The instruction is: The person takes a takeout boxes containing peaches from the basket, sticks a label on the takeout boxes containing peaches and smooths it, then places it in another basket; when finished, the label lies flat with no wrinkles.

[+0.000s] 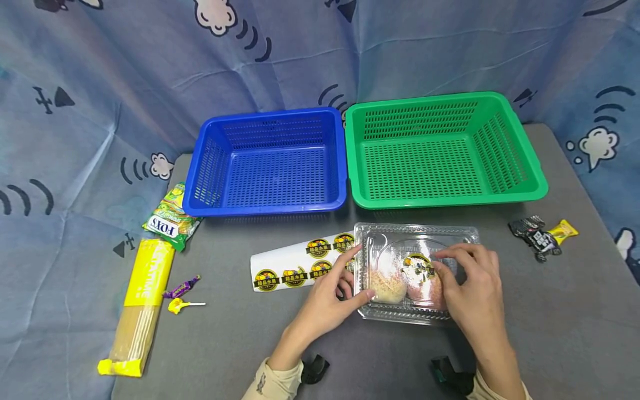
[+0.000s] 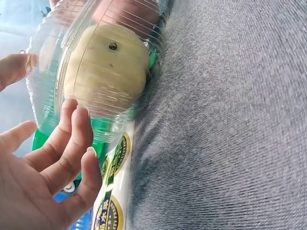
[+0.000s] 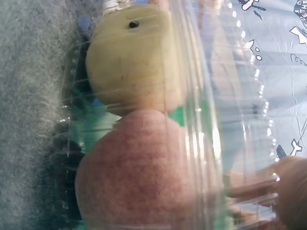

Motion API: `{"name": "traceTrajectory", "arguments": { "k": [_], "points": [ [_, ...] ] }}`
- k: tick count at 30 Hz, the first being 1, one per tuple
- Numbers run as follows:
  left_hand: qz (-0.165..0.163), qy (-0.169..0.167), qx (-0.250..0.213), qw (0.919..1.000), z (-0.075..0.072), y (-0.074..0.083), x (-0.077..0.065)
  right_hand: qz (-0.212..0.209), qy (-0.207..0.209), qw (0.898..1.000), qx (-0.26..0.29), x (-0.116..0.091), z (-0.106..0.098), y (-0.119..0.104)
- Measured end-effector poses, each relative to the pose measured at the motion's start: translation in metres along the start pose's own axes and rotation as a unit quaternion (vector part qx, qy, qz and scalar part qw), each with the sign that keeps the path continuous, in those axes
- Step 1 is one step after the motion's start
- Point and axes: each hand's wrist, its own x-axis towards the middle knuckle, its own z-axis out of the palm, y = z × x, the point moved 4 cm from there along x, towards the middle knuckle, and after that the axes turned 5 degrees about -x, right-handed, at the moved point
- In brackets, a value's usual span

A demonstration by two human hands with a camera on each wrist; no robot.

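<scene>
A clear plastic fruit box (image 1: 382,236) with its lid down lies before me. Inside are a pale yellow round fruit (image 2: 105,72) with a dark stem hollow and a reddish fruit (image 3: 134,177), side by side. On the lid is a round black-and-gold sticker (image 1: 419,268). My left hand (image 1: 327,294) rests against the box's left side, thumb at the near corner, fingers loosely bent. My right hand (image 1: 472,289) touches the lid, index finger and thumb tips at the sticker's right edge. Partly under the box's left side lies a white sheet of stickers (image 1: 295,269).
Behind stand a blue basket (image 1: 265,212) and a green basket (image 1: 445,200). At left lie a green candy bag (image 1: 172,219), a yellow noodle pack (image 1: 142,300), a purple wrapped candy (image 1: 181,286) and a yellow lollipop (image 1: 176,305). Black (image 1: 536,236) and yellow (image 1: 563,230) wrapped sweets lie right.
</scene>
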Motion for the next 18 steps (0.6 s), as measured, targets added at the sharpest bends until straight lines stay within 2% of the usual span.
{"name": "traceTrajectory", "arguments": {
  "k": [12, 18],
  "points": [
    [-0.005, 0.016, -0.06, 0.9981, 0.003, 0.003, -0.002, 0.0, 0.012, 0.999, 0.029, 0.001, -0.008, 0.004],
    [0.0, 0.012, -0.096, 0.9953, 0.005, 0.005, -0.003, -0.006, 0.015, 0.999, 0.046, 0.001, -0.014, 0.005]
  ]
}}
